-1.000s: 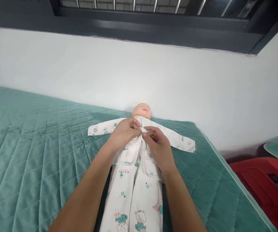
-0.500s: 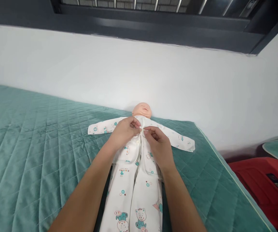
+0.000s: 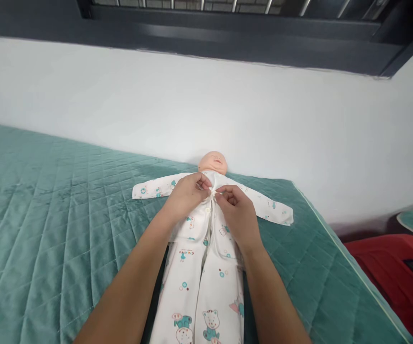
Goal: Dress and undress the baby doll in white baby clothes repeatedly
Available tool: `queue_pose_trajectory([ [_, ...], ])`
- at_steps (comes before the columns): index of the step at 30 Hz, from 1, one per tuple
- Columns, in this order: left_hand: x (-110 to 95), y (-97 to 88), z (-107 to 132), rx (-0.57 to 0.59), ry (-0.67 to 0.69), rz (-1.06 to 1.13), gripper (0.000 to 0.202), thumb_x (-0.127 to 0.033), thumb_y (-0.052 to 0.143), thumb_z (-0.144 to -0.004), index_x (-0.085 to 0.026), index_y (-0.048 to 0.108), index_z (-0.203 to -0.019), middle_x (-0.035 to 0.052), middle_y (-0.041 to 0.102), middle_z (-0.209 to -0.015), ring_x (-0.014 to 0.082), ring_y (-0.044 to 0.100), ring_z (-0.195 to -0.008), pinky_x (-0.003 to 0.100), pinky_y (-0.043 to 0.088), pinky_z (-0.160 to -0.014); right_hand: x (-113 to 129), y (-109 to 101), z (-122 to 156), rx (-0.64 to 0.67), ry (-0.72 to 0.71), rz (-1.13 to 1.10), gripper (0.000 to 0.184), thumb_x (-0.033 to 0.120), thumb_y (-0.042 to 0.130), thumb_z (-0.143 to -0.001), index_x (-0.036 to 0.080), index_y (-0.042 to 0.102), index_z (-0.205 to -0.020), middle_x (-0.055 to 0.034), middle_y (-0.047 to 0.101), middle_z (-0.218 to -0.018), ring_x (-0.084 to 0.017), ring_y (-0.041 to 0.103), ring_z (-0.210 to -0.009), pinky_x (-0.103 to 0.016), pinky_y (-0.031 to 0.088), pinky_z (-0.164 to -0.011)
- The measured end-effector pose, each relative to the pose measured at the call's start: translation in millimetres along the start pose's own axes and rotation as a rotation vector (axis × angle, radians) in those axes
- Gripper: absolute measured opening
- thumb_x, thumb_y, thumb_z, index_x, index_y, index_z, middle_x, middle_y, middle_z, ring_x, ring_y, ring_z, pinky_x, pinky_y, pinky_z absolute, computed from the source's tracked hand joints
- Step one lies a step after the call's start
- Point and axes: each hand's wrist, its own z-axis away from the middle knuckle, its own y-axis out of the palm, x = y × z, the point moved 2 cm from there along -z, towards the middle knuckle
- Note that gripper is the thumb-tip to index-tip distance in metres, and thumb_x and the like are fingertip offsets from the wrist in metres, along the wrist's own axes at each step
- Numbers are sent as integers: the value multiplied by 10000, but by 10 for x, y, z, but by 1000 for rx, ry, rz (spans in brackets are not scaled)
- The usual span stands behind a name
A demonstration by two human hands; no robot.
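A baby doll lies on its back, its head toward the wall. It wears a white baby jacket with printed animals, sleeves spread to both sides, over matching printed pants. My left hand pinches the jacket's front edge at the chest. Opposite it, my right hand pinches the other front edge, and the fingertips of both nearly meet around a small button. Below them a pale button shows, and the lower jacket front hangs apart there. My fingers partly hide the fastening.
A green quilted cover lies beneath the doll, its piped edge running down on the right. Behind stands a white wall under a dark window frame with bars. A red case-like object sits beyond the cover's right edge.
The view has shifted slightly, so the doll and hands appear a little further right. Both hands keep pinching the jacket front at the same spot, with only small finger movement.
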Motion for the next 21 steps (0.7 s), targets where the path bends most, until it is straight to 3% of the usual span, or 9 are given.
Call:
queue_pose_trajectory([
  [7, -8, -1, -7, -13, 22, -42, 88, -163, 591, -735, -183, 626, -813, -10, 601, -725, 122, 537, -657, 243, 408, -644, -70, -2, -19, -11, -3, -81, 112, 305, 618, -798, 222, 629, -872, 53, 469, -647, -111, 423, -591, -251, 326, -565],
  [21, 3, -32, 12, 54, 31, 85, 141, -261, 585, -798, -176, 670, -871, -1, 620, -762, 106, 545, -635, 227, 398, -590, -74, -21, 3, -30, -10, -136, 147, 345, 637, -817, 223, 631, -898, 34, 547, -726, -121, 486, -664, -258, 393, -652],
])
